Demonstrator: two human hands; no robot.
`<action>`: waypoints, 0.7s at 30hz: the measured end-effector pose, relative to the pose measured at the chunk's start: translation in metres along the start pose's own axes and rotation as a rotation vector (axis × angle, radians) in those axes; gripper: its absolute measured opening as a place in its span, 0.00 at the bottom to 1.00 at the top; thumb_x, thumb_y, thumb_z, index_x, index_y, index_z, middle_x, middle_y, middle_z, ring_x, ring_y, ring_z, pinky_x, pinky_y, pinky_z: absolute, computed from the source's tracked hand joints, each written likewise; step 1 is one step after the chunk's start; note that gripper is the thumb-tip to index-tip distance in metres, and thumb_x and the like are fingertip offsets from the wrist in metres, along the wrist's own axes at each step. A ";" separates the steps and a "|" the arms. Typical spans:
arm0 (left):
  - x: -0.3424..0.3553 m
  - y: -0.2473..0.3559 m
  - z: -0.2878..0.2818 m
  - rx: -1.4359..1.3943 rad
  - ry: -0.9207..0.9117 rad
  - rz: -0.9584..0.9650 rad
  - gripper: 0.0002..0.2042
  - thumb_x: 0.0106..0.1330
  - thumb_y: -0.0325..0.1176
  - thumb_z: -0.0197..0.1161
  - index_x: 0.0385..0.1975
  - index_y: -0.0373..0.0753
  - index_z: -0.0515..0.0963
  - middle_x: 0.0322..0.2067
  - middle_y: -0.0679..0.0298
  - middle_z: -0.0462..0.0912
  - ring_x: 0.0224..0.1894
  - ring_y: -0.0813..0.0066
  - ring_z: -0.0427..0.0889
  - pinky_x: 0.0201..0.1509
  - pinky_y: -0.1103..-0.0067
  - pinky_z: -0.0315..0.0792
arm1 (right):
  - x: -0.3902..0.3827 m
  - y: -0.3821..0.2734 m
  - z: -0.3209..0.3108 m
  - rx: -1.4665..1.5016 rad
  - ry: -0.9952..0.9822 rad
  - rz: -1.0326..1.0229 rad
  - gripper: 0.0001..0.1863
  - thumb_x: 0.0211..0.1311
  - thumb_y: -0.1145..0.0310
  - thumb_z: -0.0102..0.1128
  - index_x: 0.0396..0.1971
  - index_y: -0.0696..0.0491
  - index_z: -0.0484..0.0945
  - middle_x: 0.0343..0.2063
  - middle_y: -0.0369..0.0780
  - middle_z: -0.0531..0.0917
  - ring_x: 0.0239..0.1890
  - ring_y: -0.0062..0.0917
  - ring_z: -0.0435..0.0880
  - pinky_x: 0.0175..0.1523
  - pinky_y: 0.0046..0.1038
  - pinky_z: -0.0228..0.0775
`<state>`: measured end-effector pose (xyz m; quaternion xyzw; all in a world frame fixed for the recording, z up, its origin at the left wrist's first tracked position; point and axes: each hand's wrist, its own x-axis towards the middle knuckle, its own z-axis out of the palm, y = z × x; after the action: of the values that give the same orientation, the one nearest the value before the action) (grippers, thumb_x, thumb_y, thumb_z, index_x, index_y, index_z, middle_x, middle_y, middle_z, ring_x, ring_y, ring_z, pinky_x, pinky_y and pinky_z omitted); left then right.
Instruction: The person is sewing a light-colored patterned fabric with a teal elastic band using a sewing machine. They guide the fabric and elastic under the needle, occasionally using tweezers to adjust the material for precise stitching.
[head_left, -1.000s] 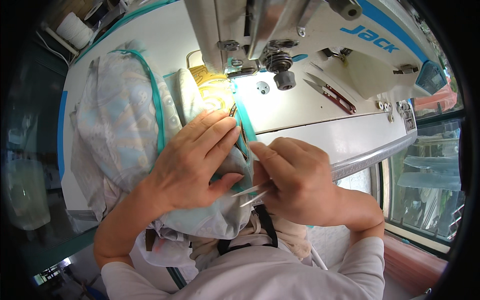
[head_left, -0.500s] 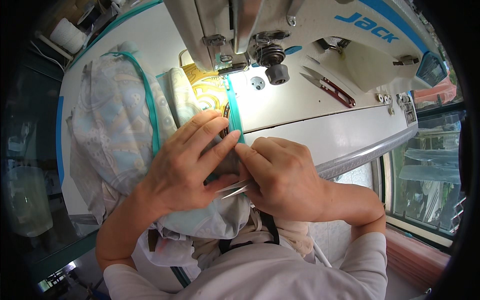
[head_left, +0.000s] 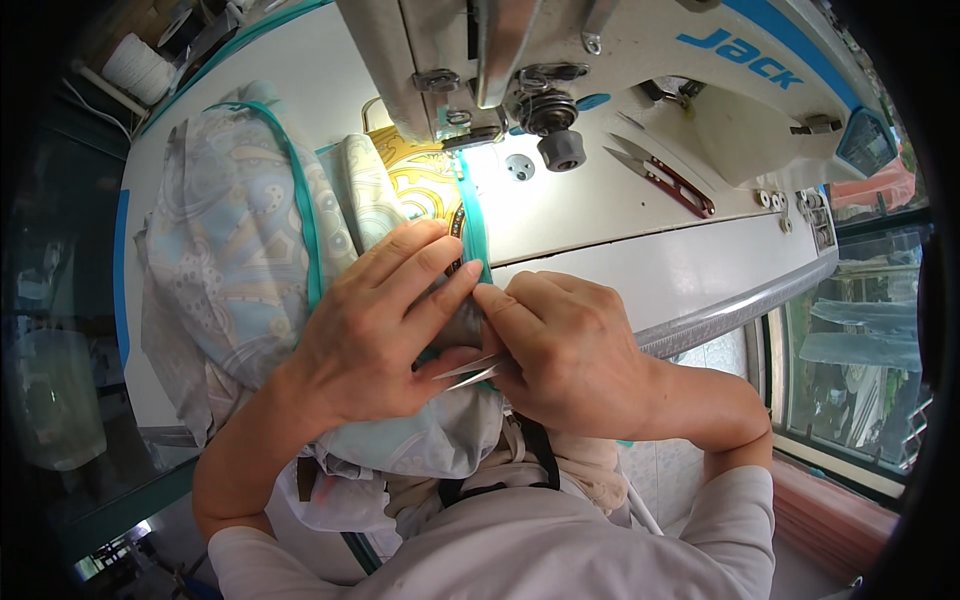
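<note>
Head camera: both bare hands work close together over a bundle of pale grey-blue printed fabric (head_left: pixel 230 245), which lies on the white bench (head_left: pixel 590 225) in front of and to the left of the sewing machine (head_left: pixel 635 50). The left hand (head_left: pixel 362 325) lies palm down on the cloth, its grip loose and fairly wide, the fingers stretched forward and the thumb out to the side, near the tool's tips. The right hand (head_left: pixel 565 345) has its grip closed on a slim metal tool (head_left: pixel 468 374) with two points, which stick out leftward below the fingers; whether it is tweezers or snips cannot be told, since the hand covers the rest. The right thumb and forefinger meet just beside the left fingertips, at the edge of a teal strip (head_left: pixel 472 225) that runs up toward the machine's lit needle area. A yellow patterned piece (head_left: pixel 408 172) shows just left of this strip, beyond the left hand. Another teal band (head_left: pixel 301 190) crosses the bundle further left. Red-handled snips (head_left: pixel 665 180) lie right of the needle area, with small metal bobbins (head_left: pixel 772 200) further right. A ruler strip (head_left: pixel 720 312) follows the bench's near edge.
</note>
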<state>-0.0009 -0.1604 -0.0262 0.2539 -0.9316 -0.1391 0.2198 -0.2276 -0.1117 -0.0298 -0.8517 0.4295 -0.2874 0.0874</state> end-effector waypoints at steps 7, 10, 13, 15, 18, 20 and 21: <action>0.002 0.002 -0.003 0.012 -0.013 -0.011 0.33 0.53 0.38 0.82 0.60 0.28 0.84 0.61 0.48 0.80 0.68 0.43 0.78 0.73 0.55 0.75 | 0.017 0.055 -0.013 -0.147 0.022 -0.140 0.23 0.52 0.69 0.72 0.51 0.50 0.88 0.29 0.35 0.78 0.31 0.30 0.83 0.28 0.34 0.74; 0.001 0.001 -0.002 0.020 -0.019 -0.011 0.34 0.53 0.39 0.82 0.60 0.28 0.84 0.61 0.48 0.80 0.69 0.44 0.78 0.73 0.56 0.75 | 0.017 0.065 -0.014 -0.155 -0.005 -0.189 0.27 0.52 0.70 0.76 0.57 0.46 0.89 0.31 0.33 0.79 0.32 0.28 0.83 0.29 0.32 0.73; 0.000 0.001 -0.002 0.022 -0.019 -0.015 0.34 0.52 0.39 0.82 0.60 0.28 0.84 0.61 0.48 0.80 0.68 0.44 0.78 0.73 0.56 0.75 | 0.018 0.065 -0.012 -0.162 -0.020 -0.200 0.29 0.52 0.70 0.77 0.58 0.45 0.89 0.32 0.32 0.79 0.32 0.27 0.82 0.29 0.32 0.72; 0.001 0.001 -0.002 0.020 -0.020 -0.018 0.34 0.52 0.39 0.83 0.60 0.28 0.84 0.61 0.49 0.80 0.68 0.44 0.78 0.73 0.56 0.75 | 0.017 0.065 -0.010 -0.173 -0.010 -0.211 0.27 0.52 0.70 0.75 0.56 0.45 0.89 0.32 0.33 0.78 0.32 0.27 0.82 0.28 0.32 0.73; 0.001 0.002 -0.002 0.015 -0.023 -0.020 0.34 0.51 0.38 0.83 0.60 0.28 0.84 0.60 0.49 0.80 0.68 0.45 0.78 0.72 0.56 0.75 | 0.018 0.064 -0.009 -0.189 -0.001 -0.218 0.24 0.52 0.69 0.72 0.53 0.46 0.89 0.33 0.35 0.77 0.33 0.28 0.82 0.28 0.32 0.74; 0.002 0.002 -0.002 0.011 -0.022 -0.019 0.34 0.51 0.38 0.83 0.59 0.28 0.84 0.60 0.49 0.80 0.68 0.45 0.78 0.72 0.56 0.75 | 0.018 0.063 -0.009 -0.189 -0.007 -0.217 0.24 0.51 0.70 0.72 0.53 0.47 0.89 0.33 0.35 0.77 0.33 0.27 0.82 0.27 0.32 0.75; 0.001 0.002 -0.002 0.012 -0.023 -0.019 0.34 0.51 0.38 0.83 0.59 0.28 0.84 0.60 0.49 0.80 0.68 0.45 0.78 0.72 0.56 0.75 | 0.018 0.063 -0.010 -0.198 -0.013 -0.223 0.24 0.51 0.69 0.72 0.52 0.48 0.89 0.33 0.35 0.77 0.33 0.27 0.82 0.28 0.32 0.75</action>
<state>-0.0020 -0.1597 -0.0233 0.2622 -0.9324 -0.1386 0.2064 -0.2671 -0.1635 -0.0390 -0.9004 0.3579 -0.2459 -0.0265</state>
